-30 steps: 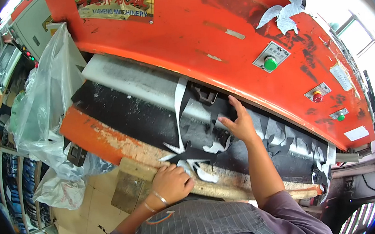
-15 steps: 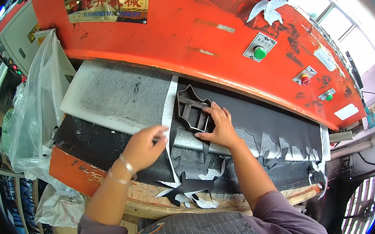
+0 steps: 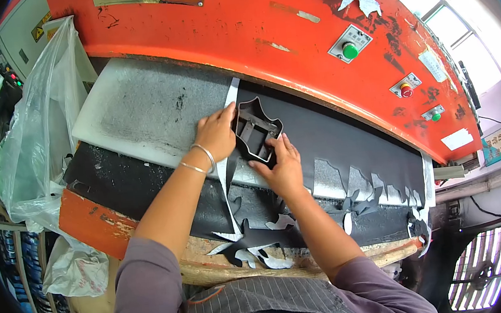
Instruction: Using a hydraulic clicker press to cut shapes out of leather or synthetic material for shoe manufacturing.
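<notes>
A dark metal cutting die (image 3: 252, 119), with a curved outline and cross bars inside, lies on a black sheet (image 3: 334, 141). My left hand (image 3: 216, 135) grips its left side, with the fingertips at the upper left rim. On the lower right side my right hand (image 3: 282, 168) holds it, thumb at the bottom corner and fingers along the edge. The sheet's near edge is jagged with cut-outs, and a strip of its pale underside shows at the left. Beneath it is a worn white cutting board (image 3: 142, 113).
A red press beam (image 3: 238, 41) with green buttons (image 3: 350, 50) and a red button (image 3: 406, 90) spans the far side. Black and white scraps (image 3: 250, 245) lie at the near wooden edge (image 3: 201, 265). A clear plastic bag (image 3: 40, 130) hangs at the left.
My left hand has moved right and away from me, from beside the sheet's edge onto the die. My right hand stays on the die. The whole view has shifted slightly.
</notes>
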{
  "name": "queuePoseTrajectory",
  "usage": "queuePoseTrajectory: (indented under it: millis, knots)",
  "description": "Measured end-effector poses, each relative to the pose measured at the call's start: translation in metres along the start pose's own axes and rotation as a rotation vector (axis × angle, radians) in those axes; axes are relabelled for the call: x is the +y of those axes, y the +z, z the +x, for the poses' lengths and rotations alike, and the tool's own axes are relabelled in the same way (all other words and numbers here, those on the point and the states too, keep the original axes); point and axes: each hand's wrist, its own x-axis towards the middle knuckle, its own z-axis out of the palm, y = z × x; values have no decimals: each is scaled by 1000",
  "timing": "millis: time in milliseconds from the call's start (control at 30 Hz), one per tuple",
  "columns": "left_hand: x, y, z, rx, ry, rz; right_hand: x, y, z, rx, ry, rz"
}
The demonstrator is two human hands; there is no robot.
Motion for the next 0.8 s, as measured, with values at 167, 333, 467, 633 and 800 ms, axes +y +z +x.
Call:
queuePoseTrajectory:
  millis: [167,333,467,633,800]
  knots:
    - [-12,5,-18,113,87,-93,2,-14,1,-56,22,85]
    - [4,-1,-31,101,-44,-231,16,-27,13,-131,-90,-21]
    - [7,-1,-44,107,82,-77,15,-22,10,-155,-96,-33]
    - [14,2,-52,112,75,12,14,-19,7,-124,-83,-46]
    - [23,10,-59,167,31,63,12,-16,9,-83,-88,-105]
